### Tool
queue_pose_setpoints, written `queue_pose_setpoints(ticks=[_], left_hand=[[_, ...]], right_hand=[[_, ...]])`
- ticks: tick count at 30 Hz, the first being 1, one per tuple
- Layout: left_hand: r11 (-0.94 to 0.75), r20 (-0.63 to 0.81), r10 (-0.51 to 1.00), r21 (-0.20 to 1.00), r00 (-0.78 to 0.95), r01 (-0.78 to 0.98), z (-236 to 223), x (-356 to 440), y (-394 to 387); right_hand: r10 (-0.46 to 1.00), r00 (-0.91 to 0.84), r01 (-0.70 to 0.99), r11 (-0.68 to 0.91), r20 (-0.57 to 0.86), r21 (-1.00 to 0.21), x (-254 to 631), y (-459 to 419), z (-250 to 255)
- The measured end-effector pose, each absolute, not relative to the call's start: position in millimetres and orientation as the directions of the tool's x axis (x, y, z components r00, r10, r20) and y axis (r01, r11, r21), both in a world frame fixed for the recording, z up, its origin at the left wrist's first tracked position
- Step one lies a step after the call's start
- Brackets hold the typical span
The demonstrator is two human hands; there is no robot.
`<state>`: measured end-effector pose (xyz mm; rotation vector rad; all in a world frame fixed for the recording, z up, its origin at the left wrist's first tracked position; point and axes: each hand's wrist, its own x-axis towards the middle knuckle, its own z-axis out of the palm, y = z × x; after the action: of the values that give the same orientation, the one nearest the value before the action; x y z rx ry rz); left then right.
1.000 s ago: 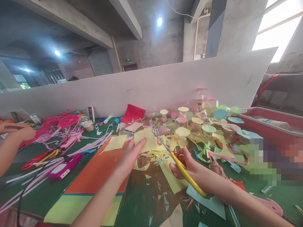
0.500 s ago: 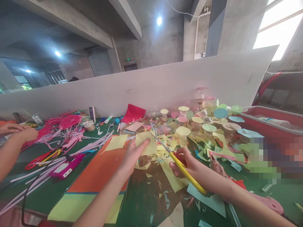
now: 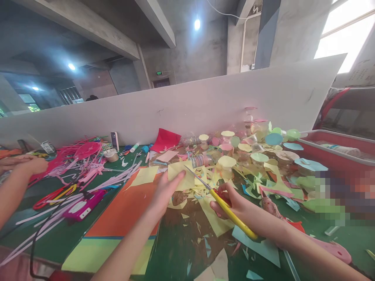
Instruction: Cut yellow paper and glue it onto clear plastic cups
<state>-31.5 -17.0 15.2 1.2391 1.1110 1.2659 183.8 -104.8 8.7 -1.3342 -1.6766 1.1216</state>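
My left hand pinches a piece of yellow paper above the green table, thumb on top. My right hand is closed round yellow-and-red-handled scissors. Their blades point up and left, with the tips against the right edge of the yellow paper. Yellow offcuts lie on the table just under both hands.
A large orange sheet lies at left of my hands. Plastic cups topped with coloured paper discs crowd the back right by a red tray. Another person's hand works at far left among pink strips. A white divider board stands behind.
The scissors have slid slightly left along the yellow paper. My left hand has shifted a little, still holding the sheet. The view has drifted slightly.
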Motion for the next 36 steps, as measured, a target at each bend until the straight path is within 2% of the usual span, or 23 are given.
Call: queue_pose_setpoints(ticks=[10,14,18,29,36], left_hand=[[-0.114,0.109,0.987,0.993,0.117,0.04,14,-31,-22],[-0.108,0.1,0.983,0.993,0.154,0.044,14,-31,-22],[-0.075,0.065,0.976,0.996,0.206,0.045,15,-31,-23],[-0.048,0.038,0.977,0.998,0.209,0.04,16,-33,-23],[-0.039,0.017,0.97,0.996,0.243,0.086,19,-35,-24]], right_hand=[[0.958,-0.273,0.256,-0.014,-0.086,-0.967,185,-100,9],[0.962,-0.272,0.319,0.078,-0.012,-0.944,187,-103,14],[0.96,-0.277,0.409,0.076,-0.044,-0.909,188,-109,22],[0.954,-0.29,0.319,0.023,-0.075,-0.947,188,-104,18],[0.959,-0.282,0.427,0.094,-0.033,-0.9,189,-107,22]])
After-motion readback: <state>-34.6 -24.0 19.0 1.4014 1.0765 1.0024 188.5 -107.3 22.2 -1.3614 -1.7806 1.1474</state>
